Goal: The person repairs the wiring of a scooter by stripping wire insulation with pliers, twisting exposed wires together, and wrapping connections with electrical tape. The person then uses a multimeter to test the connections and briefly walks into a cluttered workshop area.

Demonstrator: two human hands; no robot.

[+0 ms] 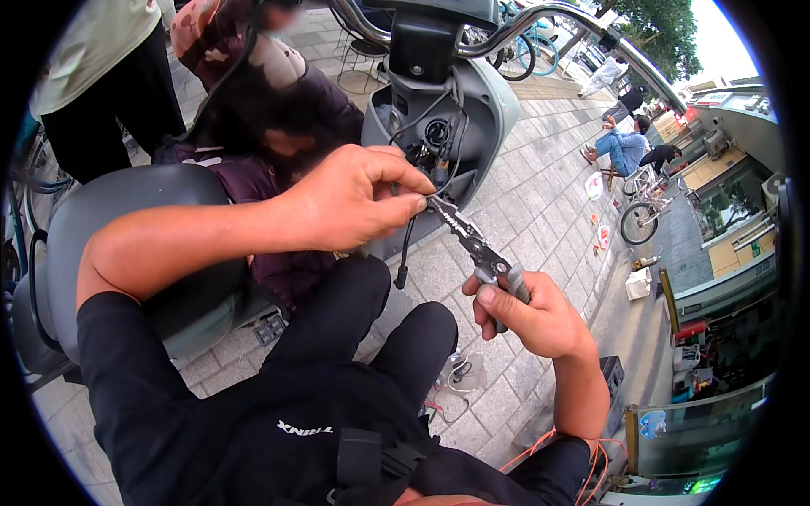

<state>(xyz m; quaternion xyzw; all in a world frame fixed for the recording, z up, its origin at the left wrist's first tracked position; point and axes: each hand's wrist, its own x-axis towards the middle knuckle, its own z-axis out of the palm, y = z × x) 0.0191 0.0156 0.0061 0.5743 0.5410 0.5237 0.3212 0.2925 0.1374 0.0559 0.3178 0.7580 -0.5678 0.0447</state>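
Note:
My left hand (371,198) reaches across to the open front of an electric scooter (499,110). Its thumb and forefinger are pinched on a thin dark wire (463,143) that appears to come out of the scooter's front compartment. In my right hand (540,319) are wire strippers (474,240), a dark metal tool with grey handles. The tool's jaws point up and left and meet the wire right at my left fingertips. Whether the jaws bite on it is too small to tell. Below my left hand dangles a black cable with a plug (402,275).
A person in a dark patterned jacket (295,101) is close by on the left, beside the scooter's grey seat (126,211). Another person (110,76) stands behind. Metal handlebars (540,13) arch overhead. An orange cord (595,460) lies at lower right; a bicycle (639,221) stands farther off.

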